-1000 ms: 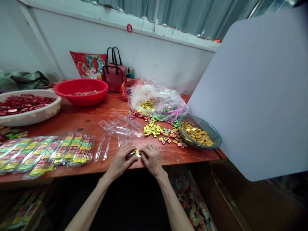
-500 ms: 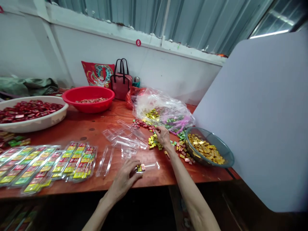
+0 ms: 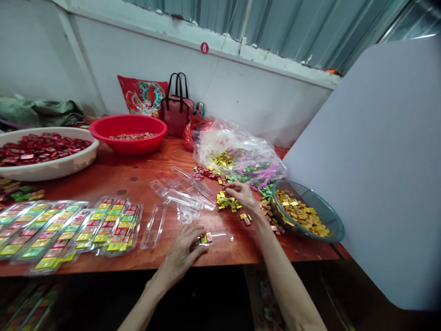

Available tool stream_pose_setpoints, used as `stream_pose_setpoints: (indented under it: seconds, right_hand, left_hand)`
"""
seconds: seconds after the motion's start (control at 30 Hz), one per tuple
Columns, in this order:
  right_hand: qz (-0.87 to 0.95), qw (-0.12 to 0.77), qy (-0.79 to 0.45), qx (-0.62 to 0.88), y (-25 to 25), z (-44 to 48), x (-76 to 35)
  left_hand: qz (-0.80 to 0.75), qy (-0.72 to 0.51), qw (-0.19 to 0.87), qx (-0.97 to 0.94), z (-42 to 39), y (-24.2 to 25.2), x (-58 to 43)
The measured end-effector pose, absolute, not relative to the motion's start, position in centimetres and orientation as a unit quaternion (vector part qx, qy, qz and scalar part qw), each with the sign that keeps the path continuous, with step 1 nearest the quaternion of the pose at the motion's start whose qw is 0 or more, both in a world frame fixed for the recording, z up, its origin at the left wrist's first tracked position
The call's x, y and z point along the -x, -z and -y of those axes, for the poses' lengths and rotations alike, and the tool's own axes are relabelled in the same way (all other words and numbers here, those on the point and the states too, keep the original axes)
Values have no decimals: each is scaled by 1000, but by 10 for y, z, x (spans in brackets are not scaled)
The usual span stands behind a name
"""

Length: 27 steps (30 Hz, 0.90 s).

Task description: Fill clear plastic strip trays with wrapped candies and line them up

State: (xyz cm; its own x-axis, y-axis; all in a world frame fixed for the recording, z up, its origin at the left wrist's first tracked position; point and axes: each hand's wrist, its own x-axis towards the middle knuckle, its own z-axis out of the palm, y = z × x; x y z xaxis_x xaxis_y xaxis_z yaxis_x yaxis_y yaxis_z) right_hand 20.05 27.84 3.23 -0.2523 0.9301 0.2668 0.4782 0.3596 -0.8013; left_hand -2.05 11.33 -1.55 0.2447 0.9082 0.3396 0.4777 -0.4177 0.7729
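My left hand (image 3: 184,248) grips one end of a narrow clear plastic tray (image 3: 222,237) near the table's front edge, thumb on the near side and fingers on the far side. Small wrapped pieces (image 3: 206,237), yellow and pink, lie in the tray beside my thumb; the fingers cover its left end. Above the small yellow wrapped pieces (image 3: 229,202) is my right hand (image 3: 244,195), fingertips drawn together. Whether a piece is between those fingertips is too small to tell. Loose empty clear trays (image 3: 186,195) are heaped behind my left hand.
Filled trays (image 3: 117,223) lie in rows at the left. A white basin (image 3: 69,168) of red pieces and a red basin (image 3: 129,145) stand behind them. A clear bag (image 3: 237,138) and a grey-green bowl (image 3: 336,227) of gold pieces are at right, next to a pale panel (image 3: 375,174).
My right hand has shifted slightly right and down, from beside the red pieces to over the yellow ones. My left hand stays at the tray. The view has tilted a little.
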Motion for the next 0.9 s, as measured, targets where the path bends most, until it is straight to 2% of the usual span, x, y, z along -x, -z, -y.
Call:
stream_pose_setpoints:
  seconds: [0.17,0.3,0.4,0.67,0.77,0.9]
  right_hand:
    - [683,374,-489,394,-35,-206,-216]
    - [703,336,-492,389,-25,-169,-207]
    - [747,328,-429,388,-16,-156,-194]
    - [833,345,-142,408,2,-129,-170]
    - [812,420,-86,396,17,-124,-178]
    - [733,501,-31,459,43,-135,-196]
  left_hand:
    - [-462,-400,270,-744,-113,14,21]
    - [-458,-399,271,-747,-113,11,20]
    - [-452,-400,275,-748,-113,12,20]
    - [-455,-412,273,-740,-107,0,16]
    - [-475,-405,228,-747,-102,-5,12]
    - [-458,-383,154,-788,-102,-15,22]
